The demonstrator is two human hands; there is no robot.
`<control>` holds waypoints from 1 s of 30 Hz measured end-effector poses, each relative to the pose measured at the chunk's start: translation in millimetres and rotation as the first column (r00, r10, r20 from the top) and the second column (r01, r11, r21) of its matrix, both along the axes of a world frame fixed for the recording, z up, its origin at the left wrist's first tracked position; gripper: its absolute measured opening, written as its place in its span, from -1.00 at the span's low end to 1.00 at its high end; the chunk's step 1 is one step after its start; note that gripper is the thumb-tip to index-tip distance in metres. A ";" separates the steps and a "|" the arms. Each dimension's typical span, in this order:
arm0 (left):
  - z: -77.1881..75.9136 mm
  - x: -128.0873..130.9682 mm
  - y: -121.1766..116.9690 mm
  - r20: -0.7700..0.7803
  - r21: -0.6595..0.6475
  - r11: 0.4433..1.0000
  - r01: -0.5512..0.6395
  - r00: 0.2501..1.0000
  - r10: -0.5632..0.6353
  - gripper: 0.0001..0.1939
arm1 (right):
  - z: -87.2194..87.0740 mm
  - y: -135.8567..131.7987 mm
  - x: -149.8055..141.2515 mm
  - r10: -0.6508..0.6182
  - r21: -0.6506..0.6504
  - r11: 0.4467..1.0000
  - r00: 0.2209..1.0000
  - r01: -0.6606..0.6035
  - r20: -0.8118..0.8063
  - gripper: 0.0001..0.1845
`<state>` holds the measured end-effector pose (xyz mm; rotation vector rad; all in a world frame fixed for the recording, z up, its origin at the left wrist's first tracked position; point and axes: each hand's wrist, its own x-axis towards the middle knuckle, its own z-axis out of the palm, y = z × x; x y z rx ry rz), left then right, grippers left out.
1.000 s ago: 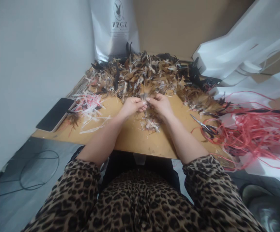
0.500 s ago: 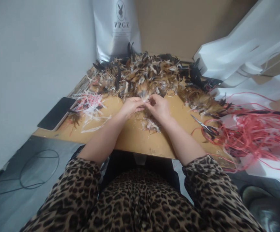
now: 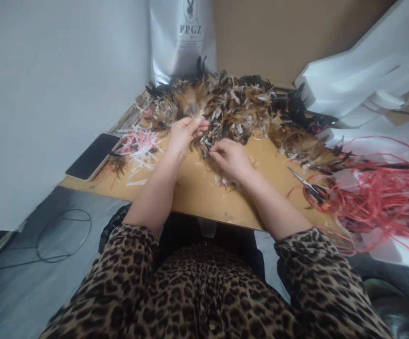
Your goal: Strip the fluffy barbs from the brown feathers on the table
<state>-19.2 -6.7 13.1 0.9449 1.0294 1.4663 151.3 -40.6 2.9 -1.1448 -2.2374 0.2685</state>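
A big heap of brown, tan and black feathers covers the back of a wooden board. My left hand is raised at the heap's left side, its fingers closed on a small bunch of brown feathers that stands up from the fingertips. My right hand rests lower on the board at the heap's near edge, fingers pinched among loose feathers; what it holds is too small to make out. A few pale feather scraps lie under that wrist.
Scissors lie on the board to the right, next to a tangle of red string. White and pink strips and a dark phone lie to the left. A silver PPGZ bag stands behind; white bags at right.
The hands, which met at the heap's near edge, have parted. My left hand rose up and left with a bunch of feathers; my right hand stayed low at the heap.
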 end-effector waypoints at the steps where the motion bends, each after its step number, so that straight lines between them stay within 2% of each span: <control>1: 1.4 -2.7 0.4 0.010 0.016 1.000 -0.011 1.000 0.011 -0.76 | 2.1 -3.4 -5.0 0.054 -0.023 0.998 0.997 -0.052 0.063 -0.82; 4: 2.4 -6.3 1.5 0.018 0.018 0.999 -0.039 0.999 0.039 -0.75 | 7.0 -12.9 -21.9 0.195 -0.104 0.979 0.948 -0.174 0.250 -0.79; 7: 1.0 -6.2 2.2 0.000 0.007 0.999 -0.041 0.999 0.041 -0.76 | 9.8 -22.1 -41.9 0.241 -0.149 0.969 0.891 -0.198 0.386 -0.76; 11: 0.6 -5.8 2.2 -0.017 0.002 0.999 -0.032 0.999 0.032 -0.77 | 10.1 -32.3 -70.3 0.241 -0.242 0.961 0.836 -0.135 0.493 -0.73; 15: 1.8 -6.1 1.8 -0.005 -0.033 0.999 -0.041 0.999 0.041 -0.76 | 11.8 -31.7 -81.0 0.200 -0.324 0.946 0.840 -0.030 0.505 -0.73; 17: 2.1 -6.1 1.5 0.007 -0.053 0.998 -0.033 0.999 0.033 -0.76 | 16.0 -25.9 -72.9 0.216 -0.383 0.923 0.868 -0.032 0.446 -0.78; 19: 1.8 -5.9 1.1 0.029 -0.074 0.997 -0.009 1.000 0.011 -0.76 | 22.1 -17.9 -55.9 0.254 -0.463 0.882 0.915 -0.087 0.312 -0.83; 21: 1.1 -5.6 0.7 0.057 -0.098 0.995 0.028 0.998 -0.023 -0.75 | 27.9 -9.2 -33.5 0.223 -0.520 0.846 0.965 -0.123 0.134 -0.86; 24: -0.1 -4.9 -0.6 0.092 -0.119 0.984 0.130 0.989 -0.120 -0.78 | 30.9 1.3 0.8 0.139 -0.557 0.809 0.982 -0.188 -0.130 -0.86; 27: -1.5 -3.6 -3.1 0.110 -0.133 0.954 0.269 0.960 -0.256 -0.85 | 25.6 6.1 25.3 0.018 -0.536 0.821 0.947 -0.197 -0.321 -0.82; 30: -3.8 -0.9 -6.2 0.117 -0.186 0.909 0.373 0.927 -0.357 -0.89 | 18.2 7.1 36.3 -0.096 -0.497 0.854 0.893 -0.152 -0.439 -0.79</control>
